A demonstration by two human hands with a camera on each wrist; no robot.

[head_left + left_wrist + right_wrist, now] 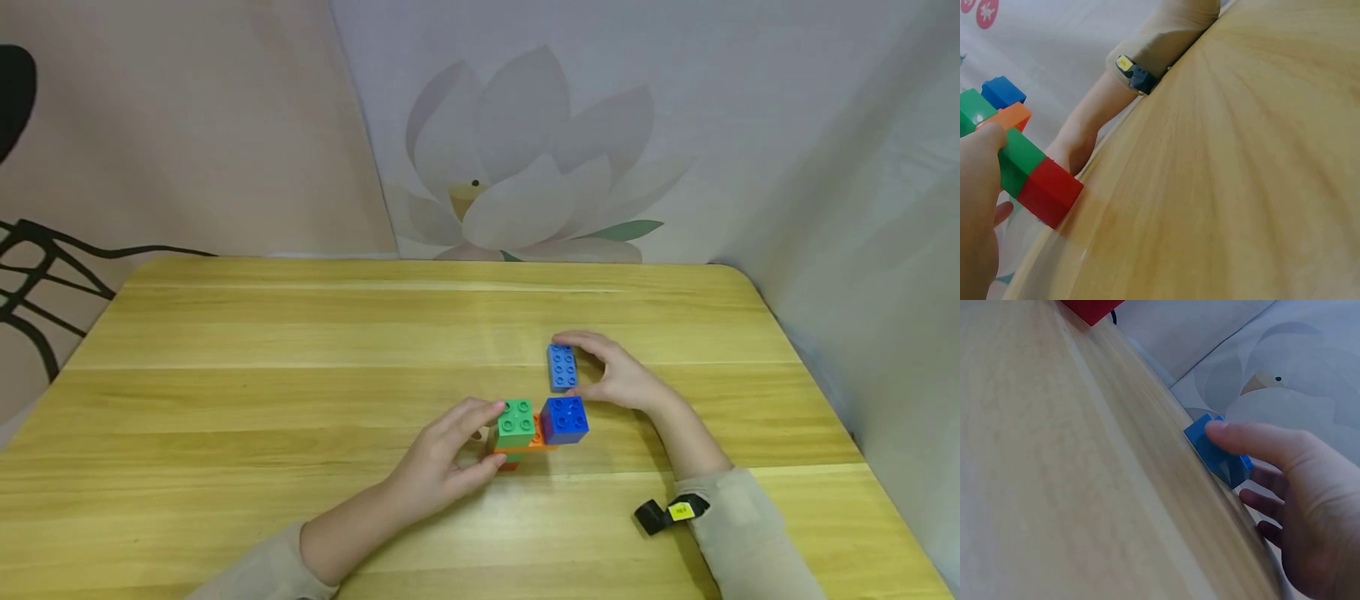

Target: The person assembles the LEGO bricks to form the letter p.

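My left hand (438, 462) grips a small tower of toy building bricks between thumb and fingers. In the left wrist view a red brick (1050, 192) forms its base, with a green brick (1019, 161) above it. An orange brick (1013, 117) lies across these; on it sit another green brick (516, 423) at the left and a dark blue brick (566, 420) at the right. Beyond the tower, my right hand (622, 375) pinches a lighter blue brick (562, 368) with eight-stud top, thumb at its near end, on the table. Part of that brick hides behind my thumb in the right wrist view.
The wooden table (262, 417) runs back to a curtain (517, 150) printed with a large flower. A black strap device with a yellow label (678, 511) is on the right sleeve. A dark rack-like shape (45, 267) shows beyond the table's left edge.
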